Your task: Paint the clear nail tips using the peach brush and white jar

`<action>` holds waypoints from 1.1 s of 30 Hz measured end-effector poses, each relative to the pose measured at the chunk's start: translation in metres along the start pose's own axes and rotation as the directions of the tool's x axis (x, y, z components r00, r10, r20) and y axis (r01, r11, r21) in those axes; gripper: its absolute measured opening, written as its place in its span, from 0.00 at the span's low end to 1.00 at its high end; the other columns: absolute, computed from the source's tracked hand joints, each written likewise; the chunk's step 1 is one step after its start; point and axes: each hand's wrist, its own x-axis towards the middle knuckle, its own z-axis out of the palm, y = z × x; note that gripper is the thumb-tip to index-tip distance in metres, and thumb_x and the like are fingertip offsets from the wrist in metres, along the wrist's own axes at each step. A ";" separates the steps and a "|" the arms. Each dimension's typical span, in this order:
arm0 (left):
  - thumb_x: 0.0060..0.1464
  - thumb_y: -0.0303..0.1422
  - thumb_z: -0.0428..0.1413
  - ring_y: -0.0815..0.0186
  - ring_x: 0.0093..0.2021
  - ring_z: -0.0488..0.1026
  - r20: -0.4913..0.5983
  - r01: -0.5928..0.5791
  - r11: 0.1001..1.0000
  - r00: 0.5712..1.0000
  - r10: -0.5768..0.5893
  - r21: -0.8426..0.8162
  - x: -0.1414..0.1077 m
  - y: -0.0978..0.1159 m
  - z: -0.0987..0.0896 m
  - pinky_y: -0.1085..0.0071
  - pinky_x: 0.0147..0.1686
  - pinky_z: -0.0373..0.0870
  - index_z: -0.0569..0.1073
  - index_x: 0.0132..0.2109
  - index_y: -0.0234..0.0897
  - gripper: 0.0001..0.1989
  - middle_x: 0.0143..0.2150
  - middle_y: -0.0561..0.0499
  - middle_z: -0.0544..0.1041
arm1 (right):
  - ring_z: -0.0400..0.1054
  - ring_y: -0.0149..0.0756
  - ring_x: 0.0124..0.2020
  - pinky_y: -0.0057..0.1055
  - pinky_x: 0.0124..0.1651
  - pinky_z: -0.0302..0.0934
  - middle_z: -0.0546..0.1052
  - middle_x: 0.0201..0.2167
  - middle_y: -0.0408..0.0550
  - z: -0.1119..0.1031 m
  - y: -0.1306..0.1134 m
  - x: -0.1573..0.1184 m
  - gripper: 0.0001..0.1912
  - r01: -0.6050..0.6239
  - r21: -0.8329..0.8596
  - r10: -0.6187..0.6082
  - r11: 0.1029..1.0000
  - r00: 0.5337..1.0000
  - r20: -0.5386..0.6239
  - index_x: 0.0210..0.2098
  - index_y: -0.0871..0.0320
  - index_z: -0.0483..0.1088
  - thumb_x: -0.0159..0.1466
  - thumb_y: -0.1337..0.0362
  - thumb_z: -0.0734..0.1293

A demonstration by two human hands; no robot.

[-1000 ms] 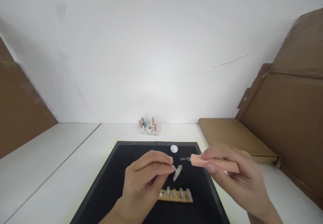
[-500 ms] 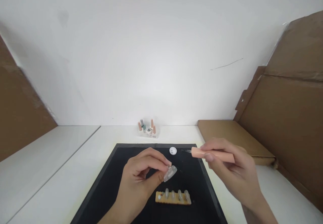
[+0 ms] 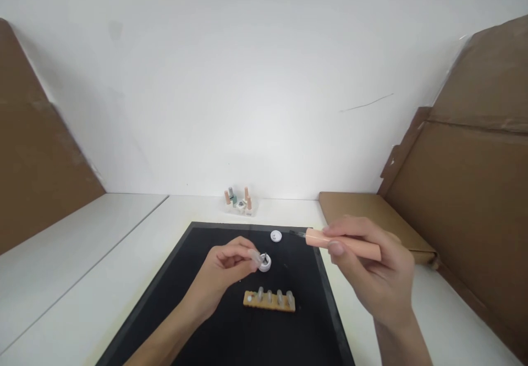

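My left hand (image 3: 231, 267) is closed, pinching a clear nail tip (image 3: 255, 255) between thumb and fingers. The tip is beside or over a small white open jar (image 3: 264, 262) with something dark in it. In my right hand (image 3: 371, 267) is a peach-handled brush (image 3: 344, 244), its bristles pointing left. Nearer to me on the black mat (image 3: 231, 333), a yellowish strip (image 3: 269, 301) bears several upright clear nail tips and a white dot at its left end. A small white round lid (image 3: 276, 236) lies behind the jar.
A clear holder (image 3: 241, 210) with several small bottles stands near the wall. Behind my right hand, a flat cardboard box (image 3: 350, 206) rests on the white table (image 3: 181, 209). Upright cardboard (image 3: 474, 190) is on the right, and more cardboard (image 3: 37, 135) at the left.
My left hand has moved back and left, turning the nail tip, and the white jar now shows beside it. The brush in my right hand has shifted slightly left. The view has shifted a little.
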 end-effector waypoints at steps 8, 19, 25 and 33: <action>0.47 0.37 0.63 0.63 0.32 0.74 -0.164 0.196 0.947 0.974 -0.157 0.256 -0.025 -0.054 -0.031 0.69 0.36 0.71 0.81 0.31 0.35 0.09 0.29 0.48 0.79 | 0.63 0.28 0.19 0.26 0.20 0.56 0.73 0.22 0.39 -0.008 0.002 -0.005 0.05 -0.035 0.050 0.036 0.998 0.999 -0.021 0.36 0.54 0.72 0.62 0.71 0.67; 0.47 0.38 0.62 0.57 0.35 0.78 -0.109 0.155 0.887 0.987 -0.119 0.435 -0.021 -0.115 -0.033 0.65 0.39 0.73 0.83 0.29 0.36 0.10 0.32 0.45 0.83 | 0.63 0.25 0.20 0.25 0.21 0.57 0.74 0.23 0.37 -0.013 0.003 -0.007 0.06 -0.050 0.064 0.052 0.997 0.998 -0.036 0.36 0.53 0.73 0.62 0.71 0.67; 0.44 0.36 0.63 0.54 0.45 0.77 -0.078 0.070 0.849 0.996 -0.033 0.524 -0.021 -0.130 -0.036 0.60 0.51 0.70 0.83 0.27 0.41 0.05 0.35 0.46 0.84 | 0.63 0.27 0.20 0.26 0.20 0.57 0.72 0.21 0.37 -0.013 0.007 -0.007 0.05 -0.052 0.061 0.055 0.997 0.997 -0.054 0.35 0.53 0.73 0.62 0.70 0.68; 0.47 0.35 0.62 0.56 0.42 0.77 -0.071 0.062 0.810 0.997 -0.025 0.584 -0.022 -0.133 -0.034 0.60 0.47 0.72 0.83 0.28 0.42 0.05 0.37 0.46 0.83 | 0.63 0.27 0.19 0.27 0.20 0.56 0.71 0.21 0.37 -0.016 0.010 -0.008 0.05 -0.067 0.049 0.069 0.997 0.996 -0.048 0.35 0.53 0.73 0.62 0.70 0.68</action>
